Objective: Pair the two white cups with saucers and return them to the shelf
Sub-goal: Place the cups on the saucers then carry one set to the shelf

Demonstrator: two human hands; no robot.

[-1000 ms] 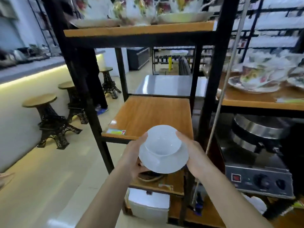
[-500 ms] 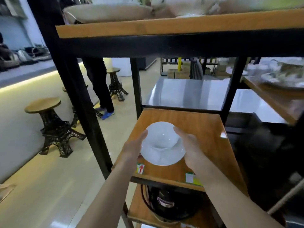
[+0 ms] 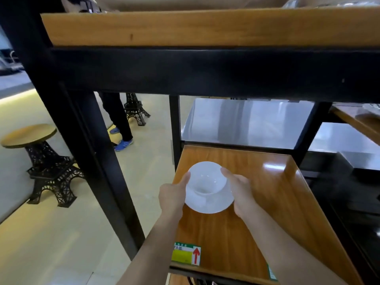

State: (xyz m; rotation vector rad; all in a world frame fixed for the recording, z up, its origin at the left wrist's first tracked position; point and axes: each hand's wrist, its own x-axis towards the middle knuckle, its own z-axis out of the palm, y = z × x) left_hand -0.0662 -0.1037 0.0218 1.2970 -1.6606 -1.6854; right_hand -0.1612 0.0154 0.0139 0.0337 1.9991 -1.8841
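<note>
A white cup (image 3: 206, 178) stands upright in a white saucer (image 3: 211, 204), over the left part of a wooden shelf board (image 3: 273, 194). My left hand (image 3: 173, 195) grips the saucer's left edge, thumb against the cup's rim. My right hand (image 3: 240, 192) holds the right edge, thumb touching the cup. I cannot tell whether the saucer rests on the board or hovers just above it. No second cup or saucer shows in this view.
A black metal post (image 3: 92, 161) stands left of the shelf, and an upper wooden shelf (image 3: 205, 27) with a black beam hangs close overhead. A person's legs (image 3: 119, 120) and a stool (image 3: 41, 153) are on the floor left. A steel table (image 3: 246, 122) lies behind.
Both hands have carried the cup and saucer forward, from in front of the shelf's edge to over the board. The view has come closer and lower under the upper shelf.
</note>
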